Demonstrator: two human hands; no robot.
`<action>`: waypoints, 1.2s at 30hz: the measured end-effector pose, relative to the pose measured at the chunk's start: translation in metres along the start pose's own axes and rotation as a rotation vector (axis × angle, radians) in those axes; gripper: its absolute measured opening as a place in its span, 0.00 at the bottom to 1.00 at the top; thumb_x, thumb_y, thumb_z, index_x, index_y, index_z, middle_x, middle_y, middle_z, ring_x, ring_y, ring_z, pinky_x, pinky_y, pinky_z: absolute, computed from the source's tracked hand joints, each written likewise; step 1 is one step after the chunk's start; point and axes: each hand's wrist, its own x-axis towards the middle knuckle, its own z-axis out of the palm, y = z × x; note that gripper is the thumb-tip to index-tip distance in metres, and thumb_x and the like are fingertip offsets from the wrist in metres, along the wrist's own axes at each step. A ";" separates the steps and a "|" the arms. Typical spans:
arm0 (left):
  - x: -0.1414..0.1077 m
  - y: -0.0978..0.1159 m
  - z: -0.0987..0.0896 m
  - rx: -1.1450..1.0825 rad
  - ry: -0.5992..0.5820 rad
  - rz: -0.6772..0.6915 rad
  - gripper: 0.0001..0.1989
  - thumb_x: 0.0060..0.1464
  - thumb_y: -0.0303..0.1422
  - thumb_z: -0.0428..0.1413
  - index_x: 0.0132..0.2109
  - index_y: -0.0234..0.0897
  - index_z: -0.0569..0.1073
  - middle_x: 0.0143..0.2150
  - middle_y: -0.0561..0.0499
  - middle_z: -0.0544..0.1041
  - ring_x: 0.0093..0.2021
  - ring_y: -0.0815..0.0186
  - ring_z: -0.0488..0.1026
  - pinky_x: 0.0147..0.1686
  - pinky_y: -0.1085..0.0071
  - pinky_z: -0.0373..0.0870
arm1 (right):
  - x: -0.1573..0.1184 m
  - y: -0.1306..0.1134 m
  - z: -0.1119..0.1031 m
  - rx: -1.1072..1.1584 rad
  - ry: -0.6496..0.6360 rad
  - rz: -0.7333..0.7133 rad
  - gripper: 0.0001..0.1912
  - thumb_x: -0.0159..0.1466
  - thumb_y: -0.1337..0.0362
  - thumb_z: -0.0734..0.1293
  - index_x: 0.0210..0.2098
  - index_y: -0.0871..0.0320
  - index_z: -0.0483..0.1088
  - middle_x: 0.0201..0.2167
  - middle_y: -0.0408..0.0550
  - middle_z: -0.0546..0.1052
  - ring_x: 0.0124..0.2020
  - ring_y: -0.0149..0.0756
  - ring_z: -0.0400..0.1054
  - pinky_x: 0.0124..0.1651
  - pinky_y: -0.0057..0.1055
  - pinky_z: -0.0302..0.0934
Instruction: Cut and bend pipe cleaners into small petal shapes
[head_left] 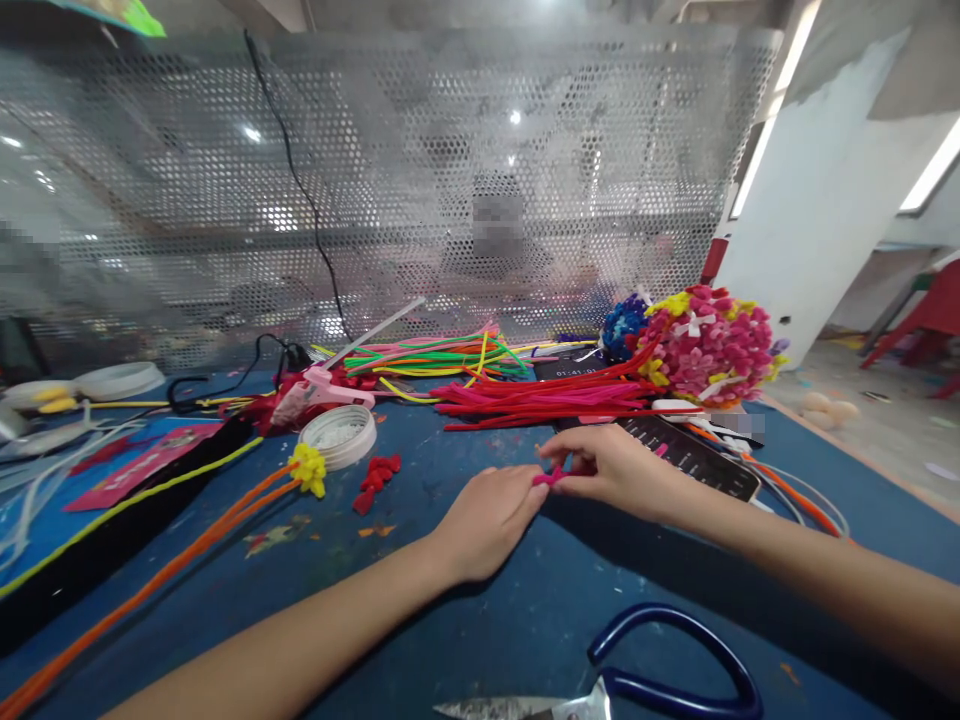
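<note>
Over the middle of the table, my left hand [484,520] and my right hand [611,472] meet at the fingertips. Pinched between them is a short, bent piece of magenta pipe cleaner [553,477]; the fingers partly cover it. To the left lie twisted red pipe cleaner pieces [376,482] and a yellow pipe cleaner flower [307,470] on orange stems [195,530]. Scissors with blue handles [750,690] rest near the front edge. Behind my hands is a bundle of red and magenta pipe cleaners [540,397].
A pink glue gun [319,392] sits beside a white lid [366,440] holding white bits. Green, orange and yellow pipe cleaners [435,357] lie behind. At right are a pipe cleaner flower bouquet [709,340] and a dark keypad-like device [697,455]. A perforated metal panel [420,180] borders the back.
</note>
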 end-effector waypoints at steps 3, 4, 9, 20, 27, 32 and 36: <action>0.001 -0.005 -0.002 -0.259 -0.004 -0.054 0.16 0.62 0.38 0.37 0.34 0.37 0.65 0.31 0.55 0.69 0.32 0.68 0.63 0.34 0.72 0.58 | 0.001 0.001 -0.001 -0.022 -0.020 -0.163 0.06 0.60 0.66 0.64 0.33 0.60 0.73 0.29 0.45 0.75 0.29 0.29 0.67 0.32 0.24 0.59; 0.002 -0.006 -0.002 -0.360 -0.002 -0.075 0.16 0.61 0.38 0.38 0.31 0.37 0.64 0.28 0.55 0.65 0.29 0.69 0.61 0.32 0.73 0.57 | 0.001 0.001 -0.001 -0.047 -0.024 -0.215 0.07 0.61 0.67 0.63 0.32 0.60 0.72 0.29 0.46 0.75 0.30 0.29 0.67 0.34 0.24 0.59; 0.006 -0.007 -0.001 -0.824 -0.031 -0.141 0.16 0.57 0.35 0.40 0.22 0.37 0.55 0.20 0.58 0.54 0.22 0.72 0.51 0.24 0.74 0.51 | -0.003 -0.002 -0.001 -0.256 0.026 -0.421 0.11 0.65 0.70 0.56 0.34 0.61 0.69 0.30 0.50 0.71 0.31 0.31 0.63 0.34 0.26 0.57; 0.002 0.008 -0.028 -0.516 0.010 -0.093 0.08 0.56 0.35 0.49 0.34 0.36 0.68 0.27 0.55 0.68 0.28 0.71 0.66 0.30 0.75 0.62 | -0.009 -0.018 -0.004 -0.145 0.048 -0.386 0.08 0.57 0.72 0.58 0.24 0.60 0.63 0.21 0.41 0.64 0.23 0.27 0.54 0.26 0.25 0.49; -0.019 -0.005 -0.044 -0.074 -0.037 0.330 0.09 0.53 0.37 0.50 0.38 0.46 0.73 0.41 0.47 0.77 0.43 0.57 0.71 0.49 0.54 0.63 | -0.013 -0.044 0.009 0.991 -0.266 0.409 0.05 0.50 0.66 0.57 0.20 0.59 0.60 0.13 0.33 0.51 0.14 0.22 0.40 0.16 0.21 0.40; -0.017 0.006 -0.037 -0.299 0.263 0.118 0.07 0.52 0.38 0.53 0.37 0.43 0.71 0.38 0.48 0.75 0.41 0.60 0.71 0.49 0.55 0.64 | -0.014 -0.042 0.006 0.609 -0.020 0.176 0.05 0.52 0.67 0.57 0.20 0.58 0.59 0.14 0.36 0.54 0.16 0.24 0.46 0.18 0.23 0.43; 0.000 0.016 -0.035 -1.056 -0.006 -0.317 0.20 0.49 0.48 0.52 0.41 0.37 0.66 0.33 0.49 0.72 0.30 0.67 0.70 0.28 0.69 0.71 | -0.014 -0.025 -0.013 -0.432 0.261 -0.570 0.12 0.59 0.69 0.57 0.20 0.58 0.61 0.19 0.42 0.62 0.21 0.28 0.53 0.22 0.27 0.45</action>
